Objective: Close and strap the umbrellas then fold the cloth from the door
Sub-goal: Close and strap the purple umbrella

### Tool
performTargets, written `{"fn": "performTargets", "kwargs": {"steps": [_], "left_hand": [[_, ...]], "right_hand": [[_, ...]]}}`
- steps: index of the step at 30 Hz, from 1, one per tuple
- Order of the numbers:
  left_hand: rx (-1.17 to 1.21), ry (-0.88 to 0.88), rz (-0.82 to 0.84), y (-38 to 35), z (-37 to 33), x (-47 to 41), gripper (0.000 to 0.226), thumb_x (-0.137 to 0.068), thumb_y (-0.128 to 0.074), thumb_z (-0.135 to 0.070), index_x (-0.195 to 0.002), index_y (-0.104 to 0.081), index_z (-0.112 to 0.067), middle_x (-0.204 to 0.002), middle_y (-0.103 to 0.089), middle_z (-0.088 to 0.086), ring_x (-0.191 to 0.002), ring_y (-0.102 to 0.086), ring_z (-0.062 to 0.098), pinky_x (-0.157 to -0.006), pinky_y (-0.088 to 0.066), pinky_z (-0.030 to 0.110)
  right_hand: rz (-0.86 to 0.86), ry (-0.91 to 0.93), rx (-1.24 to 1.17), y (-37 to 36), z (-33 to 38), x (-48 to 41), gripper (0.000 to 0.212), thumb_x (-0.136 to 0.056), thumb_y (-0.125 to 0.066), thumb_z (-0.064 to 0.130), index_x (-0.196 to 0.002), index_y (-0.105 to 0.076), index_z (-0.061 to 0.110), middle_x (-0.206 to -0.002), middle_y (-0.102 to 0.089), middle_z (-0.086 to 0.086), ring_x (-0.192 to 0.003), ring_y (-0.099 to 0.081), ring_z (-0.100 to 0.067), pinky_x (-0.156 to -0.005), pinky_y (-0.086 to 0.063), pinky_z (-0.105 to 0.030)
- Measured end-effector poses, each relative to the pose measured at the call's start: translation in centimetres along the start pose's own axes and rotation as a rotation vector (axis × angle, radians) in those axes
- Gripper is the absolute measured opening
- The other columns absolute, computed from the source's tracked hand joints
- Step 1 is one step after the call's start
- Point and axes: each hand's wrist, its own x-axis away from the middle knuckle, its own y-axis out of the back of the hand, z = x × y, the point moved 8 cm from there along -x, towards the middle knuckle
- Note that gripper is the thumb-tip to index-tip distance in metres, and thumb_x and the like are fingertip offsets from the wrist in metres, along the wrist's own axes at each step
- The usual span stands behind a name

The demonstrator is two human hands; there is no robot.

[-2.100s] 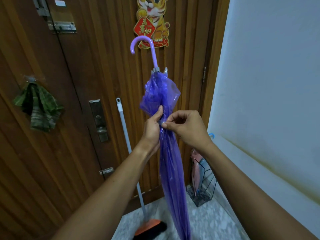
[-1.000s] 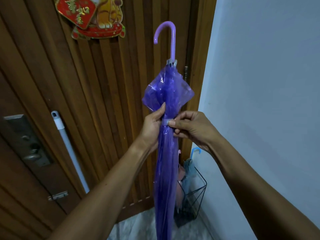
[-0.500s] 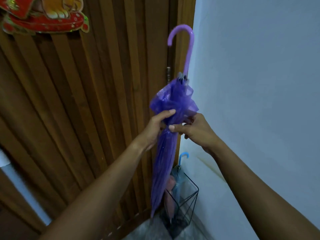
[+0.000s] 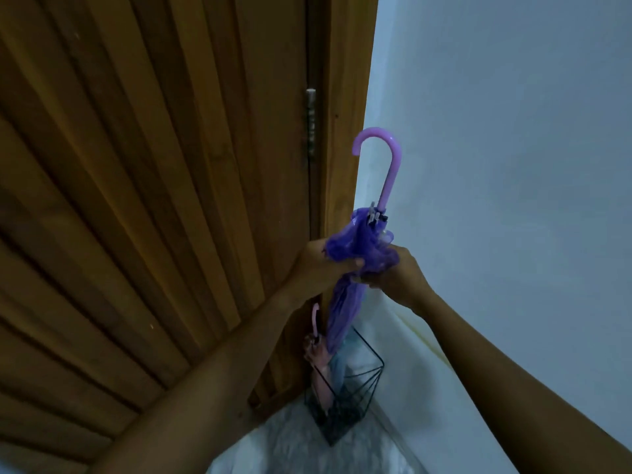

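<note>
With the umbrella (image 4: 342, 302) held handle-up in the corner between door (image 4: 171, 165) and wall (image 4: 496, 165), tip at the stand (image 4: 367, 378), and my left hand (image 4: 316, 265) and right hand (image 4: 398, 277) both gripping its bunched canopy, I'd lower it straight down beside the pink umbrella (image 4: 315, 318), releasing only once seated.
</note>
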Motion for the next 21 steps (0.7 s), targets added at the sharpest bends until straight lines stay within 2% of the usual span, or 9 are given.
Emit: {"fn": "performTargets", "kwargs": {"steps": [3,6,8,11,13,15,16,18,21], "left_hand": [[-0.004,0.140,-0.016,-1.0,4.5,-2.7,0.043,-0.087,-0.073,-0.004,-0.127,-0.061,0.003,-0.121,-0.068,0.018,-0.104,-0.070,0.024,-0.088,-0.058,0.029],[0.053,0.249,-0.026,-1.6,9.3,-4.9,0.038,-0.085,-0.075,-0.004,-0.122,-0.066,-0.001,-0.112,-0.073,0.014,-0.098,-0.071,0.022,-0.084,-0.059,0.027],[0.083,0.337,-0.061,-1.7,12.5,-5.7,0.040,-0.084,-0.078,-0.006,-0.122,-0.067,-0.005,-0.114,-0.073,0.013,-0.103,-0.071,0.024,-0.090,-0.058,0.032],[0.096,0.450,-0.065,-2.4,17.7,-6.5,0.037,-0.080,-0.080,-0.004,-0.116,-0.070,-0.009,-0.111,-0.074,0.009,-0.104,-0.070,0.024,-0.093,-0.057,0.036],[0.084,0.495,-0.102,-2.7,21.5,-6.5,0.032,-0.078,-0.080,0.002,-0.108,-0.072,-0.008,-0.094,-0.076,-0.001,-0.095,-0.071,0.019,-0.085,-0.057,0.030],[0.057,0.530,-0.152,-2.8,24.7,-6.3,0.039,-0.076,-0.079,0.006,-0.113,-0.067,0.008,-0.089,-0.077,-0.004,-0.098,-0.070,0.015,-0.087,-0.057,0.025],[0.051,0.533,-0.156,-3.1,26.4,-6.2,0.044,-0.076,-0.078,0.009,-0.117,-0.064,0.014,-0.099,-0.077,0.005,-0.104,-0.068,0.016,-0.089,-0.056,0.024],[0.026,0.549,-0.126,-4.0,29.1,-6.2,0.052,-0.079,-0.070,0.019,-0.128,-0.055,0.015,-0.125,-0.064,0.027,-0.100,-0.066,0.013,-0.080,-0.055,0.016],[-0.056,0.574,-0.084,-5.4,33.2,-6.1,0.051,-0.081,-0.072,0.013,-0.130,-0.055,0.011,-0.130,-0.061,0.027,-0.113,-0.061,0.029,-0.073,-0.050,0.007]], "right_hand": [[0.043,-0.029,0.040,-1.4,-4.3,-2.6,0.036,-0.064,-0.093,0.021,-0.082,-0.063,0.027,-0.077,-0.068,0.008,-0.070,-0.066,-0.009,-0.067,-0.053,-0.022],[0.095,-0.096,0.080,-3.2,-8.9,-5.0,0.036,-0.066,-0.092,0.020,-0.092,-0.070,0.012,-0.086,-0.073,-0.003,-0.077,-0.068,-0.017,-0.071,-0.053,-0.027],[0.128,-0.116,0.109,-4.5,-11.9,-6.2,0.039,-0.068,-0.091,0.019,-0.099,-0.071,0.005,-0.093,-0.075,-0.011,-0.085,-0.070,-0.023,-0.073,-0.054,-0.030],[0.195,-0.156,0.124,-6.6,-16.1,-7.1,0.048,-0.069,-0.090,0.019,-0.111,-0.069,0.006,-0.104,-0.075,-0.011,-0.092,-0.069,-0.021,-0.067,-0.043,-0.016],[0.254,-0.197,0.129,-8.5,-18.9,-7.2,0.053,-0.072,-0.088,0.019,-0.120,-0.068,0.009,-0.110,-0.074,-0.011,-0.100,-0.068,-0.025,-0.072,-0.042,-0.017],[0.302,-0.255,0.129,-10.5,-21.9,-7.0,0.053,-0.071,-0.088,0.017,-0.120,-0.069,0.011,-0.111,-0.074,-0.012,-0.103,-0.069,-0.027,-0.077,-0.043,-0.020],[0.316,-0.276,0.125,-11.6,-23.5,-6.8,0.051,-0.070,-0.089,0.018,-0.117,-0.071,0.012,-0.108,-0.075,-0.012,-0.101,-0.070,-0.027,-0.074,-0.042,-0.018],[0.327,-0.295,0.122,-13.5,-26.7,-6.3,0.044,-0.068,-0.089,0.018,-0.108,-0.073,0.009,-0.100,-0.077,-0.012,-0.093,-0.071,-0.027,-0.061,-0.038,-0.011],[0.315,-0.334,0.087,-15.6,-30.5,-5.6,0.043,-0.065,-0.079,0.025,-0.101,-0.072,0.003,-0.085,-0.071,-0.003,-0.077,-0.064,-0.019,-0.056,-0.038,-0.004]]}}
